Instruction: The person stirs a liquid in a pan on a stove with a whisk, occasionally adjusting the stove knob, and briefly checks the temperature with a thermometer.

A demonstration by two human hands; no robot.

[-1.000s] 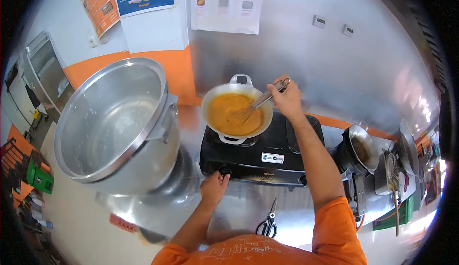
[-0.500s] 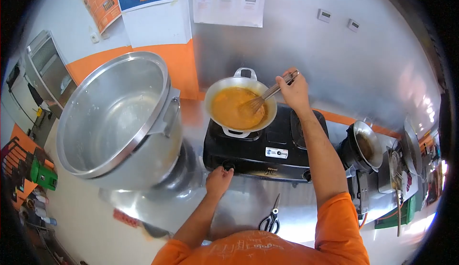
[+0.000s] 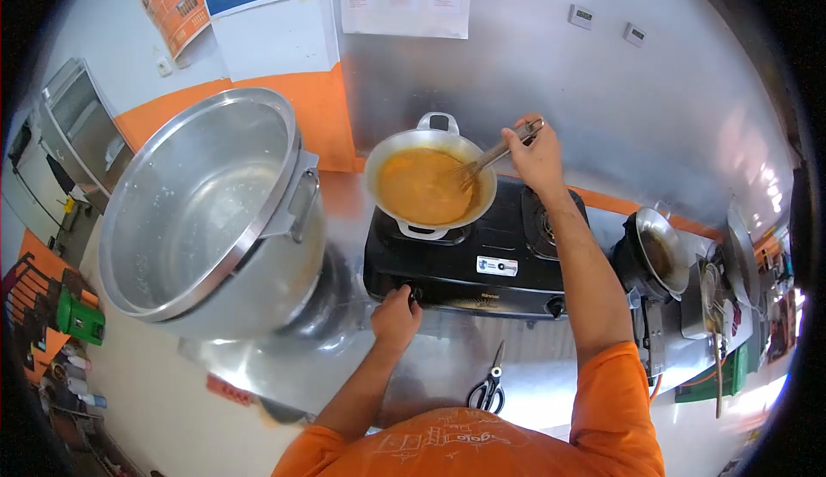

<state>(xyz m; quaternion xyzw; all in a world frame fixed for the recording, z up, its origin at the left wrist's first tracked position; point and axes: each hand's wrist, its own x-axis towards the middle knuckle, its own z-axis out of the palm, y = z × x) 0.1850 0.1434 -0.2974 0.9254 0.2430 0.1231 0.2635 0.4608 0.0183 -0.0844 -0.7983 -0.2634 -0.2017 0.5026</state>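
Observation:
My right hand (image 3: 535, 154) is closed round the handle of a metal whisk (image 3: 497, 152), whose wires dip into orange-brown liquid (image 3: 417, 186) at the right side of a two-handled wok (image 3: 375, 172). The wok rests on the left burner of a black two-burner stove (image 3: 508, 245). At the stove's front edge, my left hand (image 3: 397, 317) has its fingers closed on the left stove knob (image 3: 416, 295). Black-handled scissors (image 3: 488, 391) lie on the metal counter in front of the stove.
A very large metal pot (image 3: 249, 292) stands tilted left of the stove. Beyond the stove's right end sit a smaller wok (image 3: 662, 253) and a metal strainer (image 3: 711, 292). A metal-clad wall (image 3: 516, 73) rises behind, with two small digital devices on it.
The whisk and my right hand have shifted slightly right, the whisk wires nearer the wok's right side. My left hand stays at the knob, its grip slightly turned. The view has shifted a little.

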